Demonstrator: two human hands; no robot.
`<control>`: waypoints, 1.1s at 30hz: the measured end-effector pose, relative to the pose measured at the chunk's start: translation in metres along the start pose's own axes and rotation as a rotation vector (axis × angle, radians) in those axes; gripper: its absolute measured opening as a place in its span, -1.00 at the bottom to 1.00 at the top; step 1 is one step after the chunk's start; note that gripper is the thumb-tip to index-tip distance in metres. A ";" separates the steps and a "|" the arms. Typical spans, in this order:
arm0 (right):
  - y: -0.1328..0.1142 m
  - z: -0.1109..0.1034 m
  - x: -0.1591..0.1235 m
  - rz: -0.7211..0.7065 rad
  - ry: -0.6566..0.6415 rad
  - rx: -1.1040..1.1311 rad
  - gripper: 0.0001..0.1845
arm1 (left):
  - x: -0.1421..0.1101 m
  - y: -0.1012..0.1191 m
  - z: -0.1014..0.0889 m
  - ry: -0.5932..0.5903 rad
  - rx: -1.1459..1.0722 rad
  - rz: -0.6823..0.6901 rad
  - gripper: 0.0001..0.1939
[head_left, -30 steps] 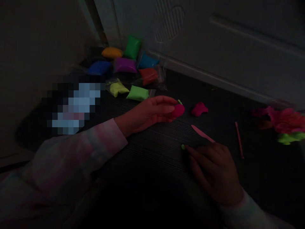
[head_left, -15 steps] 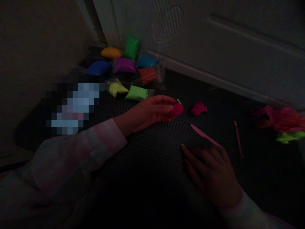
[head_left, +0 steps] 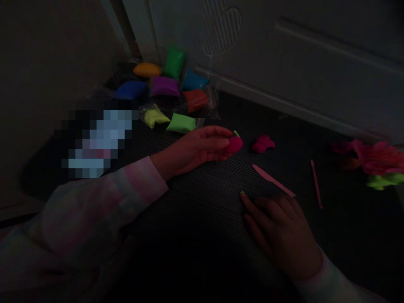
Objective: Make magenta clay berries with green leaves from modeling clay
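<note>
My left hand (head_left: 195,150) is closed around a rounded lump of bright pink modelling clay (head_left: 235,145), with a small light-green piece (head_left: 236,134) standing on its upper side. My right hand (head_left: 280,233) rests low over the dark table, index finger stretched out and the other fingers partly bent. A tiny light-green bit (head_left: 241,192) shows at that fingertip; whether it sticks to the finger or lies on the table I cannot tell. Just beyond this hand lies a pink plastic clay knife (head_left: 274,181). A loose piece of pink clay (head_left: 263,144) sits right of the held lump.
Several bags of coloured clay (head_left: 164,86) lie at the back left. A blurred-out bright screen-like object (head_left: 101,143) is at the left. Toward the right are a thin pink tool (head_left: 316,184) and a pink and green ruffled object (head_left: 375,160). A white panel (head_left: 284,75) borders the table (head_left: 195,198).
My right hand has shifted very slightly, baring a little more of the clay knife's end. My left hand and the pink clay stay in place. The view is somewhat darker.
</note>
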State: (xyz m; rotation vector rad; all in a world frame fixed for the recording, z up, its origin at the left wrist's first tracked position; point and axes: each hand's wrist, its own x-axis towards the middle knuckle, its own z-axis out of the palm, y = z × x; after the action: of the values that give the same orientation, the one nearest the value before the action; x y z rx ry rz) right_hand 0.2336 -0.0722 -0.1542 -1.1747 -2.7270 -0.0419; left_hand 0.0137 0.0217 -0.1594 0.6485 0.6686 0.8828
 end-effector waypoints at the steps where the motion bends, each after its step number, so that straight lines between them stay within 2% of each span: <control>1: 0.000 0.000 0.000 -0.002 -0.002 0.001 -0.66 | 0.000 0.000 0.000 0.002 0.001 0.001 -0.84; 15: 0.001 0.001 -0.003 -0.015 -0.035 0.013 -0.64 | 0.000 0.000 0.000 -0.005 0.003 -0.003 -0.84; 33: 0.002 0.003 -0.005 0.014 -0.006 0.076 -0.66 | -0.001 0.000 0.001 -0.003 0.007 0.007 -0.84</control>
State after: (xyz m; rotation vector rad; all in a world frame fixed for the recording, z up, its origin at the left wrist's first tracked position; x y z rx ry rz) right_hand 0.2380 -0.0738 -0.1579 -1.1753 -2.6995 0.0664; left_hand 0.0139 0.0207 -0.1584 0.6582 0.6676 0.8862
